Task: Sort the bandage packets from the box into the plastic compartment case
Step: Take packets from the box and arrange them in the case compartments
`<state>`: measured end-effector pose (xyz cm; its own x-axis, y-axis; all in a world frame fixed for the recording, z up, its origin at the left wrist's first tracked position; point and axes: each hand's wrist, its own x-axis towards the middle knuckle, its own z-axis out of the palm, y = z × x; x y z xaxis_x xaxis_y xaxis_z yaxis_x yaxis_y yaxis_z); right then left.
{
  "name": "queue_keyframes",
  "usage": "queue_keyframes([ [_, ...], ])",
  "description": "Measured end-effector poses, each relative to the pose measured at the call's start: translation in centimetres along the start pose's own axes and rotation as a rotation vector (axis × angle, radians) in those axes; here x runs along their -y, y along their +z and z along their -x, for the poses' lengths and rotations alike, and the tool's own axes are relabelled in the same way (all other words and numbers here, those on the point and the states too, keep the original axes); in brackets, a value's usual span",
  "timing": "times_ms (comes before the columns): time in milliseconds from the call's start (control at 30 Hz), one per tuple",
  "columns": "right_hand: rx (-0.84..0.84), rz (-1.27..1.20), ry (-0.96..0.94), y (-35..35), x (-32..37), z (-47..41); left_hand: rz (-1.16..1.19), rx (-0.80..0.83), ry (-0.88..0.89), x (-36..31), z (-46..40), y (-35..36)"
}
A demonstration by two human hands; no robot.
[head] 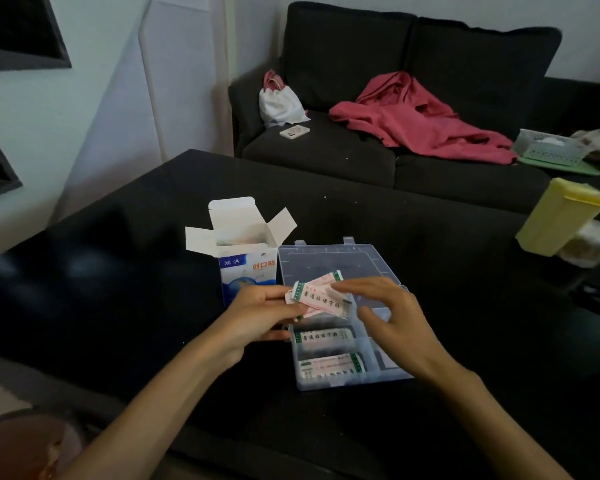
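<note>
From the head view, the left hand [261,315] holds a small fan of bandage packets [321,295] above the plastic compartment case [343,327], its fingers [293,311] curled and its thumb pressed on the left ends of the packets. The right hand [392,317] hovers just beside them with fingers spread and loosely bent; its fingertips [340,289] touch or nearly touch the right edge of the fan, and whether they actually pinch a packet cannot be told. The thumb of that hand stands apart from the other fingers, over the case.

The case lies open on the dark surface [118,271], its clear lid [333,261] flat behind it. Two more packets sit in the left-hand compartments: one [324,336] in the middle compartment, another [329,365] in the compartment nearest the person. The box [246,268], blue and white with its flaps open, stands upright touching or just beside the lid's left edge.

A yellow container [561,216] stands at the far right of the surface. Behind is a dark sofa [361,64] with a red garment [416,116], a white bag [279,102] and a phone [294,132].
</note>
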<state>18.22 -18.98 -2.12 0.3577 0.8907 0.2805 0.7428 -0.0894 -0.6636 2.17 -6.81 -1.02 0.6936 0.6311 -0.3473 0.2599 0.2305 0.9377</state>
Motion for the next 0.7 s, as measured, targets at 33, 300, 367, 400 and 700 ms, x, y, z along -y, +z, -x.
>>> queue_keyframes([
  [33, 0.001, -0.039, 0.031, 0.2, 0.1, -0.1, -0.002, 0.008, -0.004, 0.0, 0.0, 0.2],
  [300, 0.057, -0.106, 0.206, 1.1, 0.8, -1.4, -0.083, 0.050, -0.004, 0.4, -0.2, 0.5],
  [367, 0.056, -0.259, 0.245, 0.9, 0.7, -1.3, -0.102, 0.021, 0.008, 0.4, -0.3, 0.4],
  [400, 0.059, -0.292, 0.250, 0.8, 0.7, -1.2, -0.120, 0.001, 0.021, 0.4, -0.4, 0.4],
  [700, 0.084, -0.252, 0.259, -0.8, 0.2, -1.4, -0.269, -0.285, 0.210, 0.3, -0.5, -2.2],
])
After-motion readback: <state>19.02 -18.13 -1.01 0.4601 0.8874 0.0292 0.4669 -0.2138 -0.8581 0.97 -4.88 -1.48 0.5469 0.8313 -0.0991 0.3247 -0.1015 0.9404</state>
